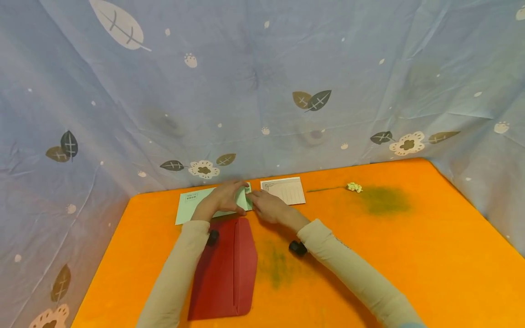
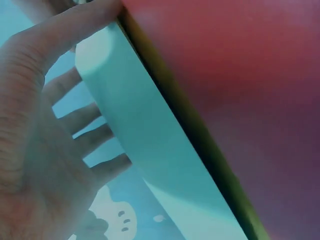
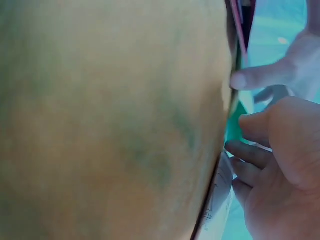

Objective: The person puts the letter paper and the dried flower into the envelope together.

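A mint-green envelope (image 1: pixel 190 210) with small dark print at its left end lies at the back left of the orange table. My left hand (image 1: pixel 224 197) spans its right part, thumb at the near edge and extended fingers along the far edge. In the left wrist view, the fingers (image 2: pixel 92 137) are fairly straight and spread. My right hand (image 1: pixel 268 207) is at the envelope's right end, pinching the green flap (image 3: pixel 234 125) between thumb and fingers. Part of that flap is hidden behind the fingers.
A red envelope (image 1: pixel 217 278) with its flap to the right lies in front, beneath the left forearm. Right of the green envelope is a pale lined card (image 1: pixel 290 191). Farther right lies a yellowish flower (image 1: pixel 354 187) on a thin stem. A patterned cloth (image 1: pixel 262 82) hangs behind the table (image 1: pixel 348 282).
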The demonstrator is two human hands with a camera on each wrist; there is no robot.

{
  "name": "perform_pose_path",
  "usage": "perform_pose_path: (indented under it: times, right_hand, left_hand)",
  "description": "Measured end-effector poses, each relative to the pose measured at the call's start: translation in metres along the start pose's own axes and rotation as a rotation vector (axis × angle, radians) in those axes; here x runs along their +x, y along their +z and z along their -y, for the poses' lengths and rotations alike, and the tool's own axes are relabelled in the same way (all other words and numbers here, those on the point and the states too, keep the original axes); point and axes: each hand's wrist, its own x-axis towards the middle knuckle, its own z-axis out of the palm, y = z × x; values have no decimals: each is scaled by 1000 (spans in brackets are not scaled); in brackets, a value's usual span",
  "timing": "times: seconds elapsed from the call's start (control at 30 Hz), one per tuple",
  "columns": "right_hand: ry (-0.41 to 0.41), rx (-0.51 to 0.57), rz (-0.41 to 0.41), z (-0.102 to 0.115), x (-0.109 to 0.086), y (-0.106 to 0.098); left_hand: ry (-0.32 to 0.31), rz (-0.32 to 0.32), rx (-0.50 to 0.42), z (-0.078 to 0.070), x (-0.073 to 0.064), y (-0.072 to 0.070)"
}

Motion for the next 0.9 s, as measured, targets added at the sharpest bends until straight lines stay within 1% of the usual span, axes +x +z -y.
perform_pose_path:
  times: [0.13, 0.2, 0.27, 0.33, 0.43, 0.5, 0.57, 0.7, 0.77, 0.9]
  right_hand:
    - [-15, 77, -53, -5, -3, -7]
    - [-26, 136, -97, -12, -6, -12]
    - [-36, 160, -141, -21, -11, -18]
    - [-40, 162, -186, -31, -16, -23]
    - [-40, 133, -255, -49, -24, -27]
    - [-31, 110, -281, -60, -28, -28]
    - [-3, 109, -275, -70, -34, -29]
    - [81, 132, -197, -86, -47, -32]
    - [122, 161, -165, -91, -52, -34]
    - [184, 207, -133, -98, -58, -38]
  left_hand:
    - [-18, 0, 2, 1, -1, 3]
    - [-21, -3, 4, 2, -1, 4]
    - [-18, -10, 6, 2, -1, 4]
    - [-6, -25, 8, 3, -1, 5]
    - [15, -50, 12, 4, -2, 6]
    - [23, -62, 14, 5, -2, 7]
    - [24, -64, 16, 6, -2, 8]
    - [19, -61, 21, 6, -2, 8]
    - [18, -61, 17, 6, -2, 8]
    - [18, -61, 6, 5, -1, 8]
